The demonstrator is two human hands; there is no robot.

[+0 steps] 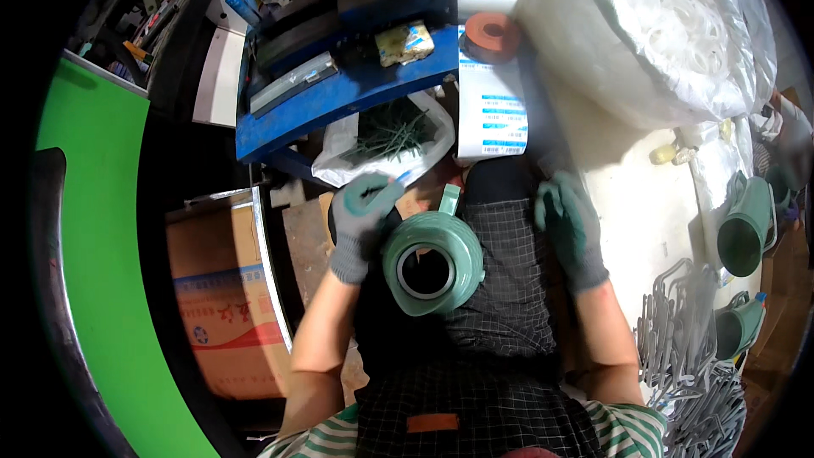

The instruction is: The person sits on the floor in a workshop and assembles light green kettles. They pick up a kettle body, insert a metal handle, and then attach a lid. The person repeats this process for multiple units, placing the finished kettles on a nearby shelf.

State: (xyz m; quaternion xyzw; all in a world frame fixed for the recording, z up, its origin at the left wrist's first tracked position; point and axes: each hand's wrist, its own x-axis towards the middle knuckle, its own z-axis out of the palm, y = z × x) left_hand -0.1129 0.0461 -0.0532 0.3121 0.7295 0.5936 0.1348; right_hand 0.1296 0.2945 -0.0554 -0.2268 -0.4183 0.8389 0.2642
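Note:
A green plastic jug body point(466, 276) with a round opening rests across my lap, and a narrow green tab sticks up at its far side. My left hand point(365, 216), in a grey glove with a green palm, is just left of the jug. Between its thumb and fingertips it pinches a small blue-and-white label point(406, 176). To the right of the jug, beside my thigh, my gloved right hand point(568, 225) has loosely bent fingers somewhat apart, with nothing visible in them. Ahead hangs a white sheet of blue-and-white labels point(502, 123).
A brown tape roll point(492, 37) lies on the label sheet. The blue bench point(339, 112) holds a yellowish block point(404, 43); below is a bag of green strips point(394, 131). Right: a sack of white rings point(657, 34), green jugs point(744, 233), wire handles point(682, 331). Left: a carton point(225, 305).

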